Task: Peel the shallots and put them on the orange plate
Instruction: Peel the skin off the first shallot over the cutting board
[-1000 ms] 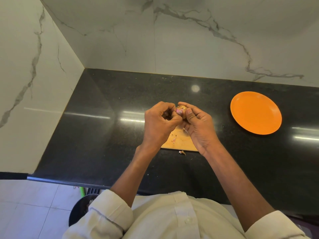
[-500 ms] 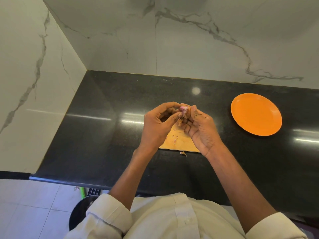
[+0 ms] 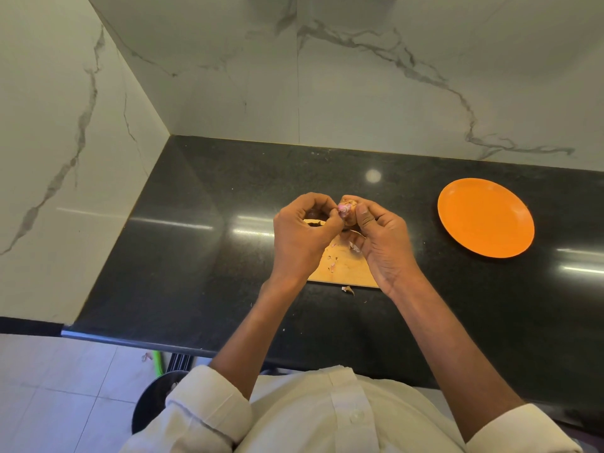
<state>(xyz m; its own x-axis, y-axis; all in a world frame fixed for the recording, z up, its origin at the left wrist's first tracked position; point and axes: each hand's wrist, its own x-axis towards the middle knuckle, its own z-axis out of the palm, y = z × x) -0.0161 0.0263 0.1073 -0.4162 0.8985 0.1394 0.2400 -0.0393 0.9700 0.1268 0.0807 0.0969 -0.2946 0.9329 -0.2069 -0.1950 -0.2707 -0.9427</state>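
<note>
Gently, my right hand (image 3: 380, 243) grips the light, slippery shallot (image 3: 347, 211); left-hand fingers (image 3: 330, 220) pinch its papery skin.

Left hand (image 3: 302, 238) and right hand (image 3: 380, 243) raised together, fingers (image 3: 362, 214) pinched closed

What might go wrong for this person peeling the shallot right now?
The shallot is pinched only at the fingertips of the left hand and right hand, so it may slip onto the cutting board. Peel scraps already lie on the counter; more could scatter. The orange plate sits well aside.
</note>
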